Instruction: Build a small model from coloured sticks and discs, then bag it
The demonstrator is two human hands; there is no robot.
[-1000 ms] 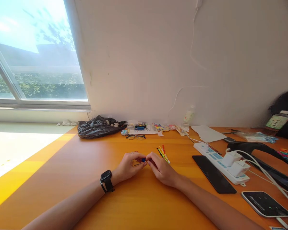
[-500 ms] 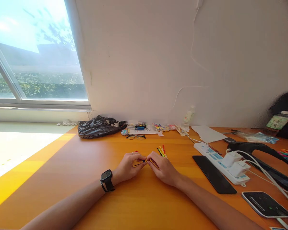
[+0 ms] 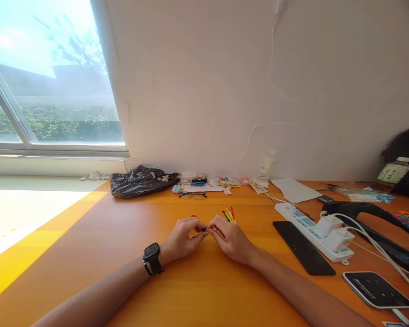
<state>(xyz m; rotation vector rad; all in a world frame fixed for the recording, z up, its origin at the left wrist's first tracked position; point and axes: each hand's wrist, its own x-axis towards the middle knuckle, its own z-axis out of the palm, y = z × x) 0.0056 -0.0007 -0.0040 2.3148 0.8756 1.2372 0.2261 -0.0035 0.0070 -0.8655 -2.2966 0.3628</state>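
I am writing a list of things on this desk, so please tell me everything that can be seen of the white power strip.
The power strip is long, white and plastic-looking, with light-blue socket panels. It lies slantwise on the orange-brown desk, right of a flat black slab. Two white chargers are plugged in toward its near end; a small tab juts from that end. Whether it is switched on cannot be told.
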